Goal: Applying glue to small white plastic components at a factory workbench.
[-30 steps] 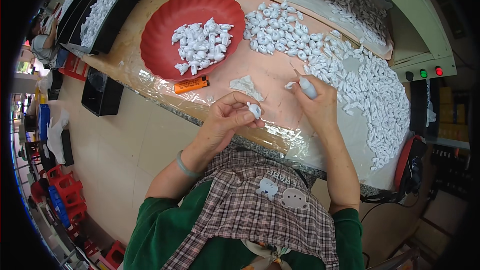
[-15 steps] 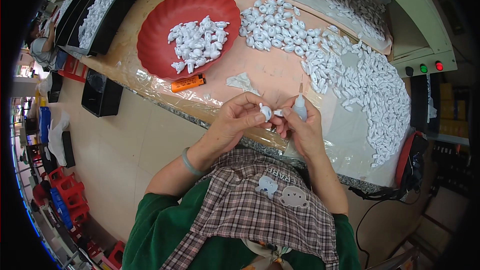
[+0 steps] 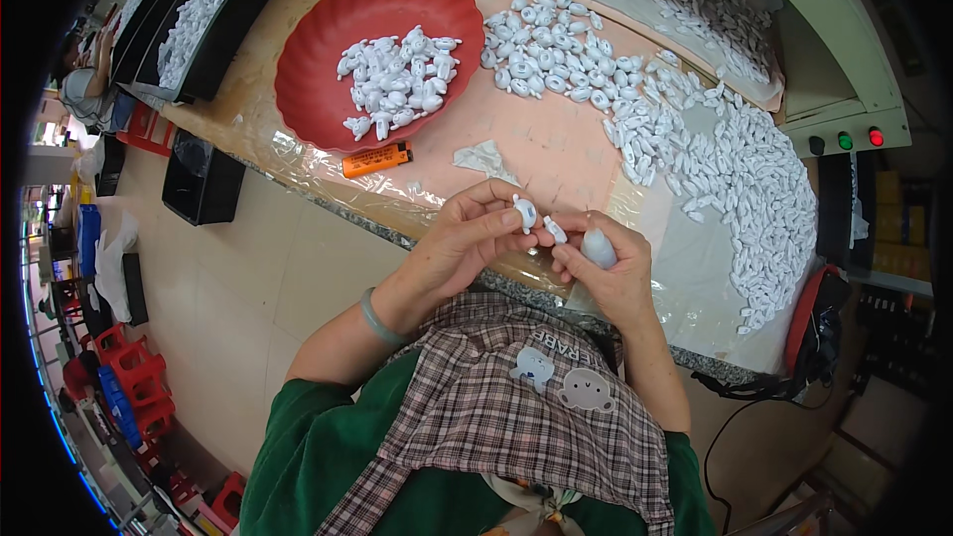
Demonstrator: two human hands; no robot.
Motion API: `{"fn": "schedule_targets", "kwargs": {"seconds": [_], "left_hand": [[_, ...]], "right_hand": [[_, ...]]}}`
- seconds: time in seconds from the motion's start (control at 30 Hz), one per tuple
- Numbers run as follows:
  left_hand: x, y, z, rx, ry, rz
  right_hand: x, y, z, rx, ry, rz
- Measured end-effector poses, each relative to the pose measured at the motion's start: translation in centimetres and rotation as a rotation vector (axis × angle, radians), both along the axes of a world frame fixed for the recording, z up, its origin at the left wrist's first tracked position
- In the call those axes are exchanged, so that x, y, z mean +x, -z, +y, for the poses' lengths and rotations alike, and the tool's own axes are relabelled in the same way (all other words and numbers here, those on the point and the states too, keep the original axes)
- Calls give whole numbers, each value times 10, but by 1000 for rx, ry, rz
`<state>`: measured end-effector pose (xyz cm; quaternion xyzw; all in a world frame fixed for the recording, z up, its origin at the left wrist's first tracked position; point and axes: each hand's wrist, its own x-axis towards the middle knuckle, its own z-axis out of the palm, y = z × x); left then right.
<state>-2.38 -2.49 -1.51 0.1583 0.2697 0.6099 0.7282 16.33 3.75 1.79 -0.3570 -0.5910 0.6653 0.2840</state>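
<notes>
My left hand [image 3: 467,238] pinches a small white plastic part [image 3: 524,210] above the table edge [image 3: 328,201]; my right hand [image 3: 606,273] pinches another white piece [image 3: 556,229] against it, apparently also gripping a pale tool [image 3: 599,248].

One red bowl [image 3: 308,69], one orange lighter [image 3: 375,160]
</notes>
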Motion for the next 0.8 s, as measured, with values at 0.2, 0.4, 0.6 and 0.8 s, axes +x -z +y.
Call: {"fn": "schedule_targets", "kwargs": {"seconds": [0.2,0.4,0.6,0.8], "left_hand": [[3,-7,1,-21,-4,52],[5,-12,0,59,43,167],[9,-10,-2,161,-44,462],[5,-10,-4,224,5,538]], "right_hand": [[3,15,3,482,49,-95],[9,-2,-1,215,154,-62],[8,-8,-4,437,111,-163],[9,-8,-4,550,54,-158]]}}
